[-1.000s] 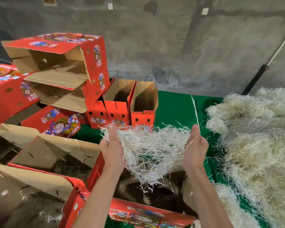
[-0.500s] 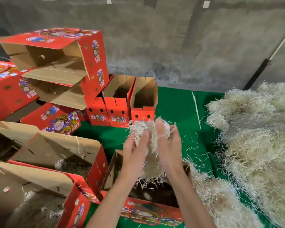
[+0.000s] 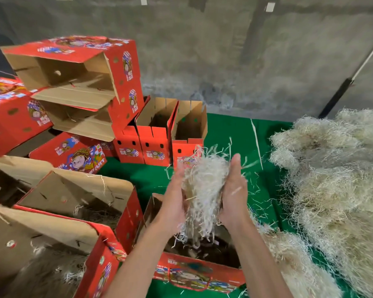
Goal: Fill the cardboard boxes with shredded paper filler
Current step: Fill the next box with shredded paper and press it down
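Both forearms reach forward, left hand (image 3: 174, 196) and right hand (image 3: 233, 196) raised palms facing, grip pressing inward

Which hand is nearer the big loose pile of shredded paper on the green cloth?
Right. The right hand is on the side of the held wad facing the pile, with green cloth between them; the left hand is beyond the wad, farther away.

Both hands, left hand (image 3: 174, 198) and right hand (image 3: 233, 196), press a clump of shredded paper (image 3: 202, 190) between the palms above an open red box (image 3: 194, 274) on the green desk (image 3: 230, 134). A large filler heap (image 3: 336, 181) lies to the right; part-filled boxes (image 3: 78, 209) and stacked empty boxes (image 3: 78, 67) stand left.
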`<state>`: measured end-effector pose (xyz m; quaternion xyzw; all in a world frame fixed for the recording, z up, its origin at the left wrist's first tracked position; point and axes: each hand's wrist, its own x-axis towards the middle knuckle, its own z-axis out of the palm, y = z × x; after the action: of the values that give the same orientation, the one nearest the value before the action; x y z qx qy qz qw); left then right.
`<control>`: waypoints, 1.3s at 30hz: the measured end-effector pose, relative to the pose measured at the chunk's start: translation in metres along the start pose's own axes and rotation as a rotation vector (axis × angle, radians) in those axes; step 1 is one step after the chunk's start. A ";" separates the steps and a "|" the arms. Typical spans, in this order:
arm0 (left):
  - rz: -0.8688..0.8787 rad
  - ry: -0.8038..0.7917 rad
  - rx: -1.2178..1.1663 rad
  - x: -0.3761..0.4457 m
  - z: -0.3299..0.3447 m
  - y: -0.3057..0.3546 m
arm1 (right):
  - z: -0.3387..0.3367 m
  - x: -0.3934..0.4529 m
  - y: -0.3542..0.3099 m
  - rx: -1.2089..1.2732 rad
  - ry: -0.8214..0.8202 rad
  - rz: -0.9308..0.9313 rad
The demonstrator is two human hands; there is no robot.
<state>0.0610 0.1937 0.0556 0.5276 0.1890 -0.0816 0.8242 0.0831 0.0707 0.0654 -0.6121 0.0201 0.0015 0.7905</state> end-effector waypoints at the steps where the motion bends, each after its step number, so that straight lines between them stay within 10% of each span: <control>1: -0.040 -0.007 0.015 0.003 0.000 -0.005 | 0.002 -0.002 0.001 -0.009 -0.036 0.023; 7: 0.117 -0.035 0.253 -0.002 -0.018 -0.030 | 0.002 -0.016 0.014 -0.280 0.026 -0.226; 15: 0.180 -0.022 0.320 -0.012 -0.040 -0.038 | -0.004 -0.021 0.011 -0.146 0.060 -0.110; 27: 0.127 0.187 -0.026 -0.006 -0.058 -0.009 | -0.043 -0.019 -0.001 -0.157 0.370 0.099; 30: 0.170 0.202 -0.026 0.004 -0.058 -0.015 | -0.036 -0.022 0.003 -0.247 0.180 -0.003; 39: 0.293 0.183 0.528 -0.031 -0.010 -0.030 | 0.022 -0.038 0.016 -0.496 0.172 -0.341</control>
<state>0.0206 0.1877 0.0396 0.7501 0.1567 0.0394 0.6413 0.0452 0.0969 0.0563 -0.7788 -0.0169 -0.1781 0.6013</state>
